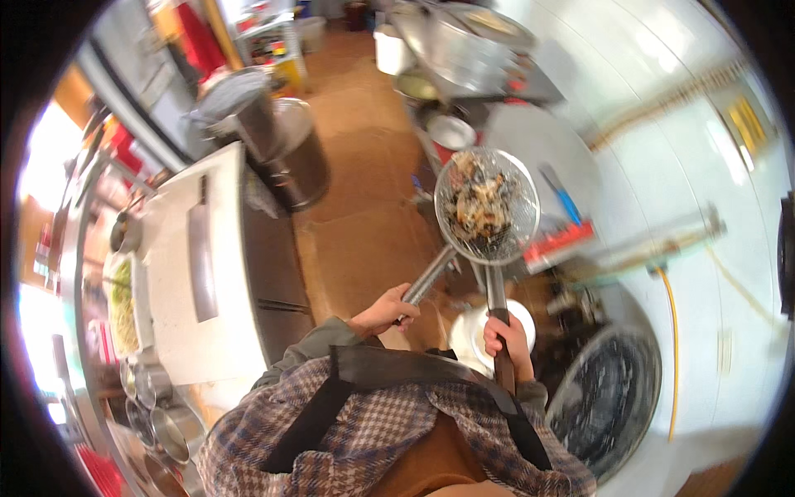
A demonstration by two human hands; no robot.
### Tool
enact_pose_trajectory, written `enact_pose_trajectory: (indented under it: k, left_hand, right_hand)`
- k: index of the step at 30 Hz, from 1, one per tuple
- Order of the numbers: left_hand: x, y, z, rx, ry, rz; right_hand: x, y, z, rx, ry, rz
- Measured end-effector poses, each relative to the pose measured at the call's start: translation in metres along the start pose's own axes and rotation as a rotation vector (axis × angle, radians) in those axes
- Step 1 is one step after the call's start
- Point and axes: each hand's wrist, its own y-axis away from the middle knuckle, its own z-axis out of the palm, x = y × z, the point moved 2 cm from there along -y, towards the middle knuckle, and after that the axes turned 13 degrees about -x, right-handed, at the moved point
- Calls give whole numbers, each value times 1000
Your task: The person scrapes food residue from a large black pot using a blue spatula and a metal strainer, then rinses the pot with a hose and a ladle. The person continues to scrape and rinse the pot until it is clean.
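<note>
My right hand (507,341) is closed round the dark handle of a round wire-mesh strainer (530,199), held out in front of me. Browned, shredded-looking food (479,203) lies in its bowl; I cannot tell its kind. In my left hand (385,311) is a grey metal handle (429,276). It slants up to the near left rim of the strainer, where it meets the bowl. The head of that utensil is hidden by the strainer or the food, so its kind does not show.
A white bucket (522,317) stands below my right hand, beside a large dark basin (609,398). On the left a cleaver (200,257) lies on a white-topped counter (170,273). Tall metal pots (290,157) stand behind it. A blue-handled knife (565,199) rests on the right-hand worktop.
</note>
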Motion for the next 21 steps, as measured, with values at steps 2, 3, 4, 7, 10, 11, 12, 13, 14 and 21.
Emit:
enact_pose_trajectory:
  k: [2,3,4,7,10,11,12,13,14,21]
  left_hand:
    - [30,21,-43,36,33,43]
    - [44,30,-64,79,22,52]
    - [56,36,-82,110,46,22]
    - [90,42,-132,116,146,107]
    - [124,30,-181,150,158,178]
    - [138,23,-201,199,132,169]
    - [152,14,-221,215,123,167]
    - [169,4,-242,254,132,187]
    - [189,-8,-263,227,108,176]
    - [344,-73,-381,311,154,212]
  right_hand:
    - [-8,-56,30,-49,-34,55]
    - [-14,-83,46,-131,-52,62]
    - [-19,-108,59,-130,-73,97]
    - [-40,-176,93,-219,-216,153]
    - [-59,-240,104,-218,-379,218]
    - [-65,-265,105,-250,-442,247]
    - [-72,-292,103,-291,-402,267]
    - [-81,-321,100,-370,-364,277]
    - [-92,-354,96,-434,-341,276]
    - [-206,-592,101,-572,-191,412]
